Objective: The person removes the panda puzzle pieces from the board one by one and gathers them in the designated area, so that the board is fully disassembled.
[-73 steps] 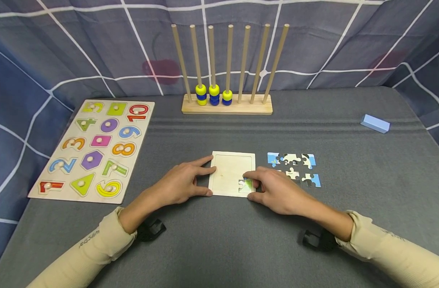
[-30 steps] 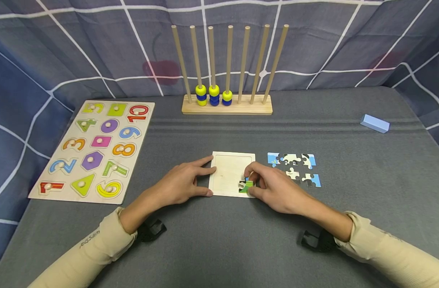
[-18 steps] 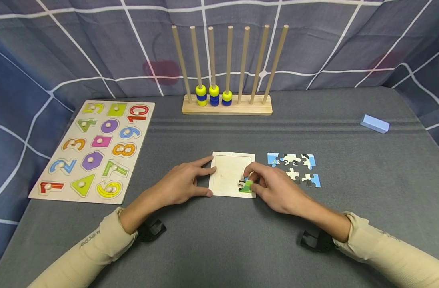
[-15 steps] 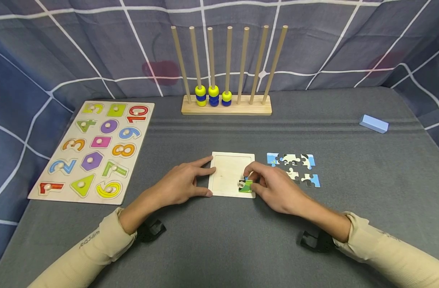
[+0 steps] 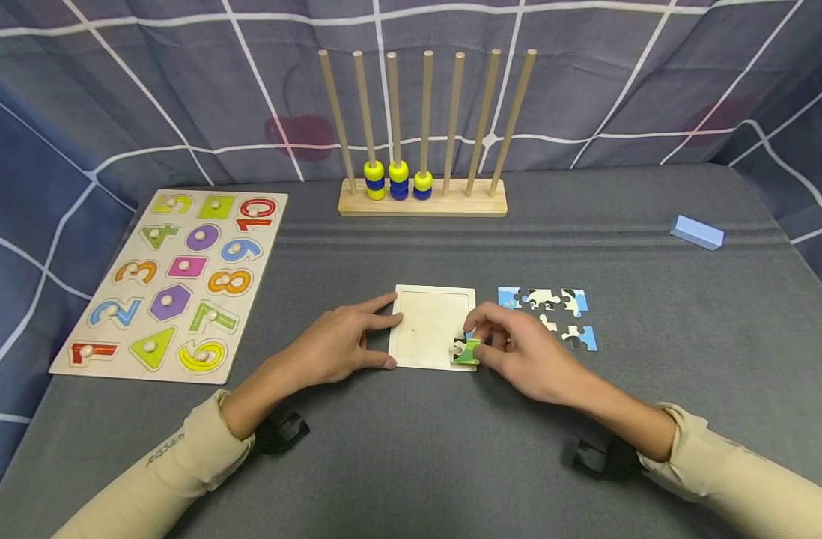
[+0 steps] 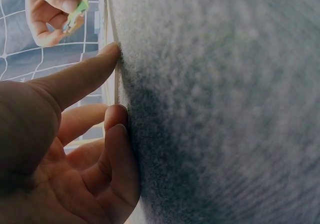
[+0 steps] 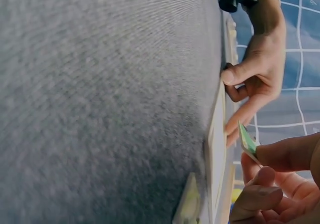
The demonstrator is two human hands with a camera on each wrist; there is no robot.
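My right hand [image 5: 525, 348] pinches a green, black and blue jigsaw piece [image 5: 466, 349] between thumb and fingers. In the right wrist view the piece [image 7: 247, 143] is tilted and raised over a shallow square wooden puzzle tray [image 5: 421, 326]. From the head, it overlaps the tray's lower right corner, and the rest of the tray floor is bare wood. My left hand [image 5: 333, 340] lies at the tray's left side with fingers spread, its fingertips and thumb touching the edge. Right of the tray lie several loose panda jigsaw pieces [image 5: 542, 299] on the grey cloth, one partly hidden by my right hand.
A peg board with numbers and shapes [image 5: 198, 299] lies at the left. At the back stands a wooden bead rack [image 5: 451, 201] with upright pegs and blue and yellow beads. A light blue block [image 5: 697, 233] sits far right. A checkered curtain [image 5: 586, 82] closes off the back.
The jigsaw piece lay in the tray's lower right corner under my right fingers; it is now lifted, tilted and shifted slightly right in their pinch. My left hand keeps its place.
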